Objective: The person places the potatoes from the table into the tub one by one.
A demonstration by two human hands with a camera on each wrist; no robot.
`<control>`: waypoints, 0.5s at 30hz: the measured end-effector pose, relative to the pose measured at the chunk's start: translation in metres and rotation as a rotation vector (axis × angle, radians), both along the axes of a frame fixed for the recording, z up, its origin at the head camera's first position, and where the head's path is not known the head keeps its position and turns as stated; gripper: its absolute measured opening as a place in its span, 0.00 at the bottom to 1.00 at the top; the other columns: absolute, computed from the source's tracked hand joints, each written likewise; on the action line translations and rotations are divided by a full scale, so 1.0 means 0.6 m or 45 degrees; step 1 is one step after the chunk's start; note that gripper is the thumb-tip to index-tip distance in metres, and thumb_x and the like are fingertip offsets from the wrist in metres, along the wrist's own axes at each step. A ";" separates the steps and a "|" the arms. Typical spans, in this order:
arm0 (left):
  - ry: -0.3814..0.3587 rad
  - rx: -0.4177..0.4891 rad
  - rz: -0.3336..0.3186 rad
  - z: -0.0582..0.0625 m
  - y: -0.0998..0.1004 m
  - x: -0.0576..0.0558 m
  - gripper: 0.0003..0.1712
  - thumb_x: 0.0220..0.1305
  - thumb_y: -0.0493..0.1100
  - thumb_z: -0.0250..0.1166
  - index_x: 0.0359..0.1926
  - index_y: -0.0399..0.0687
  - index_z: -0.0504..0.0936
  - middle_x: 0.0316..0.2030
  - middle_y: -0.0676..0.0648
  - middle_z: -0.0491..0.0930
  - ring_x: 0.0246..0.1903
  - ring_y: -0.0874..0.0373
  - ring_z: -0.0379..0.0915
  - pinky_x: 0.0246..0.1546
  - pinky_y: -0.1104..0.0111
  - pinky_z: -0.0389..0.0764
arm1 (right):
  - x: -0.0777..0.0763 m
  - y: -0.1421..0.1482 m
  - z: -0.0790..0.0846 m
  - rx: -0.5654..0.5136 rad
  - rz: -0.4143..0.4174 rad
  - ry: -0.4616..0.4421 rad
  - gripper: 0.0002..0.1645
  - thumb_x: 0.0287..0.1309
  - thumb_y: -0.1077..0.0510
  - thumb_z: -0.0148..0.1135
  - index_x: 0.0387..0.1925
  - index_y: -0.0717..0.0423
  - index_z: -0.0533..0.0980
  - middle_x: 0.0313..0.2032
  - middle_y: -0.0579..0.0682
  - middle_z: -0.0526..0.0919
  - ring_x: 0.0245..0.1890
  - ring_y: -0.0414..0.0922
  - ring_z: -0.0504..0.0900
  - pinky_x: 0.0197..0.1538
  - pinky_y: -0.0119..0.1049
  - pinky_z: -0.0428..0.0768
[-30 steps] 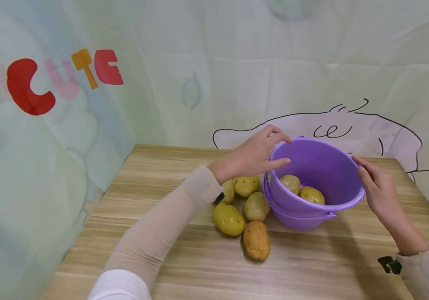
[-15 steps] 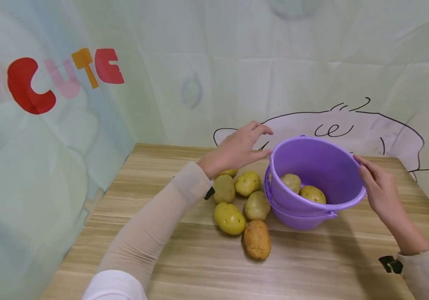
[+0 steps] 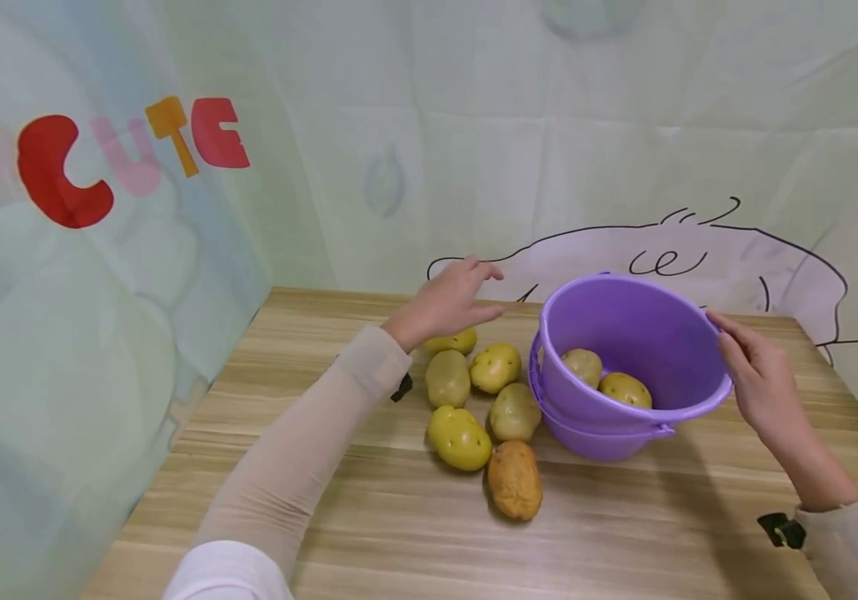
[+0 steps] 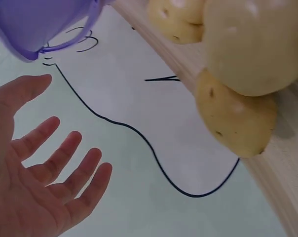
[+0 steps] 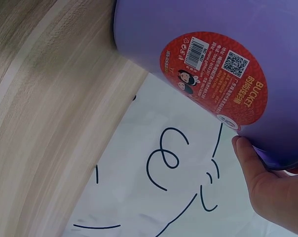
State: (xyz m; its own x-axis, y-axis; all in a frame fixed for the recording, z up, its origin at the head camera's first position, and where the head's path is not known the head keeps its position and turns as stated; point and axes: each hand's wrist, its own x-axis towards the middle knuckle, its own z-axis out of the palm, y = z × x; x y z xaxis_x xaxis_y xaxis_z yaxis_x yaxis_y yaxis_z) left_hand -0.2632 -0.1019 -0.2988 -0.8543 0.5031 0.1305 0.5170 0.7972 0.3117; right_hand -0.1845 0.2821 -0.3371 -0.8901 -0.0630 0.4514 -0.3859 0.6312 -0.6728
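My right hand (image 3: 762, 383) grips the rim of a purple bucket (image 3: 646, 333) on its right side; the bucket leans toward me. Inside it lie two potatoes, a pale one (image 3: 582, 367) and a yellow one (image 3: 626, 389). With nothing in it, my left hand (image 3: 447, 302) hovers above the back of a group of potatoes left of the bucket, its fingers spread in the left wrist view. That group has several yellow and pale potatoes, among them a yellow potato (image 3: 460, 438) in front and another yellow potato (image 3: 496, 367) behind. Nearest me lies a wrinkled orange-brown potato (image 3: 515, 481).
Everything stands on a wood-grain table (image 3: 369, 533). A printed cloth backdrop (image 3: 474, 142) hangs close behind its far edge and along the left side. In the right wrist view a red oval label (image 5: 215, 79) shows on the bucket's outer wall.
My left hand has drawn back from over the bucket's rim to the left, uncovering the potatoes at the back of the group. My right hand and the bucket have stayed nearly still.
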 end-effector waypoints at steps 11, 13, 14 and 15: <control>-0.164 -0.078 0.127 -0.042 -0.021 -0.023 0.34 0.70 0.55 0.63 0.70 0.47 0.68 0.66 0.40 0.67 0.63 0.45 0.64 0.64 0.54 0.67 | -0.001 0.002 -0.001 0.009 -0.010 -0.007 0.24 0.77 0.61 0.44 0.65 0.72 0.69 0.55 0.75 0.74 0.41 0.22 0.70 0.40 0.12 0.68; -0.178 -0.079 0.138 -0.050 -0.027 -0.028 0.34 0.70 0.55 0.62 0.71 0.48 0.67 0.66 0.40 0.66 0.63 0.45 0.64 0.64 0.54 0.67 | 0.000 0.001 0.000 0.007 -0.005 -0.009 0.24 0.77 0.61 0.43 0.65 0.72 0.68 0.55 0.75 0.74 0.41 0.21 0.70 0.41 0.12 0.68; -0.184 -0.077 0.142 -0.054 -0.029 -0.030 0.34 0.70 0.55 0.62 0.71 0.48 0.67 0.66 0.40 0.66 0.64 0.45 0.64 0.64 0.54 0.67 | 0.000 0.001 0.001 0.007 -0.002 -0.010 0.24 0.77 0.61 0.43 0.65 0.72 0.68 0.55 0.76 0.74 0.41 0.22 0.70 0.40 0.12 0.67; -0.194 -0.071 0.148 -0.058 -0.032 -0.032 0.34 0.70 0.56 0.62 0.71 0.48 0.67 0.66 0.40 0.66 0.64 0.45 0.63 0.64 0.54 0.67 | 0.000 0.001 0.001 0.006 0.001 -0.011 0.24 0.77 0.61 0.43 0.65 0.72 0.68 0.55 0.76 0.74 0.42 0.21 0.69 0.41 0.12 0.67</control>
State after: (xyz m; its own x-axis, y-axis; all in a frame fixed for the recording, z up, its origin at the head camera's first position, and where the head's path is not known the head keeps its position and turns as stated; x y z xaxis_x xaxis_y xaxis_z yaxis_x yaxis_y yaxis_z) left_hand -0.2822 -0.1212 -0.3336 -0.9147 0.4030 -0.0299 0.3711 0.8669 0.3329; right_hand -0.1843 0.2826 -0.3365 -0.8940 -0.0660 0.4432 -0.3806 0.6338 -0.6734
